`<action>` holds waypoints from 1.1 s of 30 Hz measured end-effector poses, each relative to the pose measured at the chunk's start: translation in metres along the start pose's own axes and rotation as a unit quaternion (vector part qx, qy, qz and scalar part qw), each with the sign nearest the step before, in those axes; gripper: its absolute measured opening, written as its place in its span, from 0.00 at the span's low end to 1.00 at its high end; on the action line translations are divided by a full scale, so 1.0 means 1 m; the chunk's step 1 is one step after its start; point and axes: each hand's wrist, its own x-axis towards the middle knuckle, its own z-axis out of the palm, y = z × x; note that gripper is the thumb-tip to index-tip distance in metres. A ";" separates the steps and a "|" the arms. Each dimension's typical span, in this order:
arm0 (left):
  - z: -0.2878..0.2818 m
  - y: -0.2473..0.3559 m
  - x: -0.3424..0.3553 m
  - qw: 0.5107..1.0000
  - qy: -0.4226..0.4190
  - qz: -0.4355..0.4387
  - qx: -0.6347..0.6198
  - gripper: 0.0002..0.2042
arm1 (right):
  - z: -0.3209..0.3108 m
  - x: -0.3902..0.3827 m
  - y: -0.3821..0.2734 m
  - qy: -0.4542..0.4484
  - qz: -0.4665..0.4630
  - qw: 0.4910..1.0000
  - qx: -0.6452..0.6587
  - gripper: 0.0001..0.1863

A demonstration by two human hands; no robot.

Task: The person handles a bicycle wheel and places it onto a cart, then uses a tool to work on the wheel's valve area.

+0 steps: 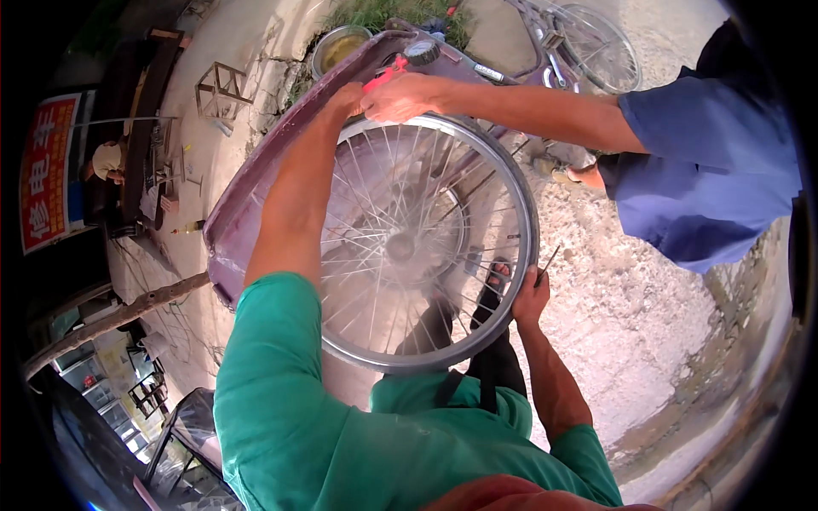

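A spoked bicycle wheel with a grey tyre stands in front of my body, facing up toward me. My left hand is closed at its far rim, the fingers partly hidden by another person's hand. That hand is on a red tool with a round gauge beside it. At the wheel's near right edge, my right hand is closed around a thin dark rod-like tool, with the fingers close to the tyre.
A purple metal tray-like body lies behind the wheel. Another bicycle wheel and a basin are at the far side. The other person in blue stands at right. A wooden pole and small stool frame are at left.
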 end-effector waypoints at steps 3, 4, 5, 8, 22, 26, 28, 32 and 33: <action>-0.022 0.042 -0.032 0.997 -0.052 0.025 0.053 0.23 | -0.003 0.004 0.008 0.006 0.006 1.000 -0.008 0.23; -0.030 0.046 -0.045 0.996 -0.052 0.021 0.067 0.22 | -0.002 0.007 0.009 0.001 0.007 1.000 -0.010 0.23; -0.034 0.050 -0.056 0.998 -0.021 0.006 0.065 0.21 | -0.001 0.011 0.011 0.001 -0.004 1.000 0.006 0.23; -0.048 0.052 -0.090 0.994 0.071 -0.036 0.074 0.19 | -0.006 0.034 0.025 -0.017 -0.066 0.997 -0.033 0.20; -0.042 -0.082 -0.192 0.988 0.062 -0.078 -0.119 0.26 | 0.034 0.141 -0.024 -0.077 -0.107 0.975 -0.177 0.27; -0.033 -0.094 -0.241 0.977 0.083 -0.140 -0.136 0.25 | 0.057 0.178 -0.054 -0.091 -0.164 0.952 -0.244 0.28; -0.027 -0.101 -0.268 0.973 0.120 -0.157 -0.120 0.24 | 0.071 0.199 -0.064 -0.089 -0.185 0.938 -0.278 0.29; -0.005 -0.107 -0.340 0.955 0.175 -0.198 -0.139 0.22 | 0.115 0.213 -0.108 -0.088 -0.222 0.901 -0.362 0.30; 0.004 -0.106 -0.362 0.945 0.193 -0.214 -0.156 0.21 | 0.126 0.214 -0.119 -0.083 -0.226 0.895 -0.376 0.31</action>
